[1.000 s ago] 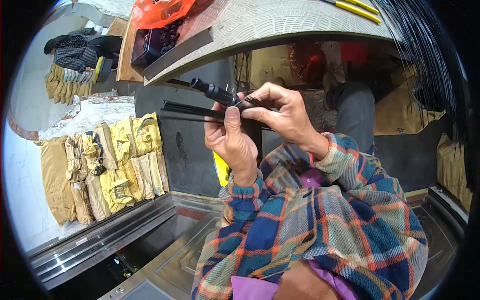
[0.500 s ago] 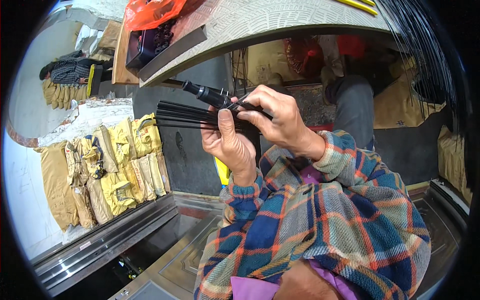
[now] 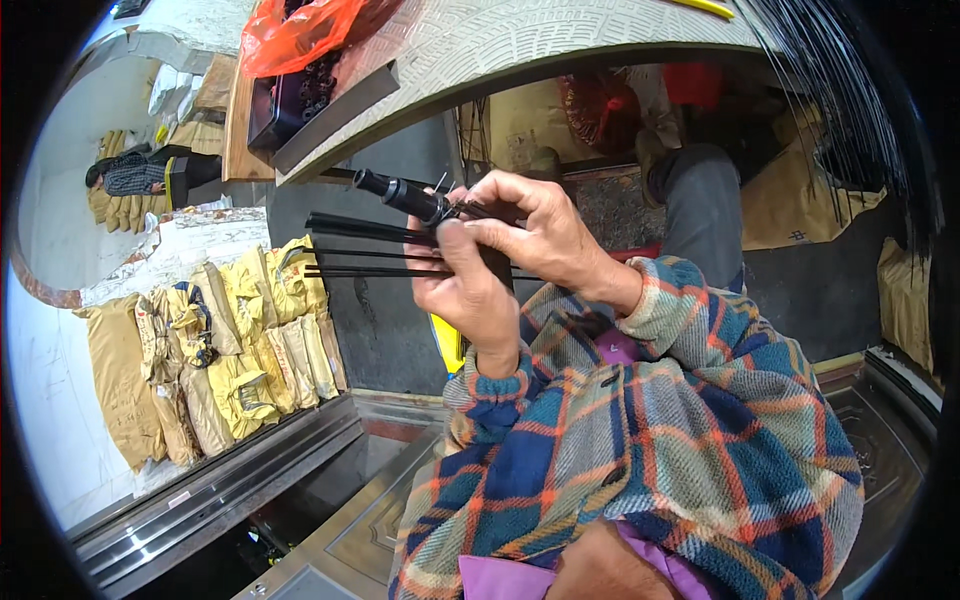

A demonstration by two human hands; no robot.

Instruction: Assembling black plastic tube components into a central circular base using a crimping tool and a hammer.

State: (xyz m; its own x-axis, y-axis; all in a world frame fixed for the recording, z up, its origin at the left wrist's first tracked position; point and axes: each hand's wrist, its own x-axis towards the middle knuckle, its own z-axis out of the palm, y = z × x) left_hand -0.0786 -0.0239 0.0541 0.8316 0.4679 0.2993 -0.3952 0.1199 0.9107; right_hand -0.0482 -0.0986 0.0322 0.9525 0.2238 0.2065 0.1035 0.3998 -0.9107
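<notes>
My left hand point(image 3: 470, 295) is closed round what looks like an umbrella frame, held in front of my chest below the table edge. The frame has a stepped black tubular end point(image 3: 400, 192) pointing up to the left. Several thin black ribs point(image 3: 375, 232) stick out leftward past my left fingers, in separate groups. A thin metal pin or wire point(image 3: 441, 181) stands out beside the tube. My right hand point(image 3: 548, 238) has its thumb and fingers pinched on thin dark parts at the frame's joint, close to my left thumb. Its fingertips partly hide that joint.
Above my hands curves the edge of a patterned table point(image 3: 560, 35). On it stand a dark tray point(image 3: 268, 118) of small black parts and a red plastic bag point(image 3: 300, 40). Long thin black rods point(image 3: 850, 95) hang at upper right. Wrapped packages point(image 3: 240, 385) lie left; another person point(image 3: 135, 175) is farther off.
The black ribs have fanned into separate groups, with the lower ones dropping apart. My right hand has shifted slightly left with its pinch at the joint, and the view has moved a little.
</notes>
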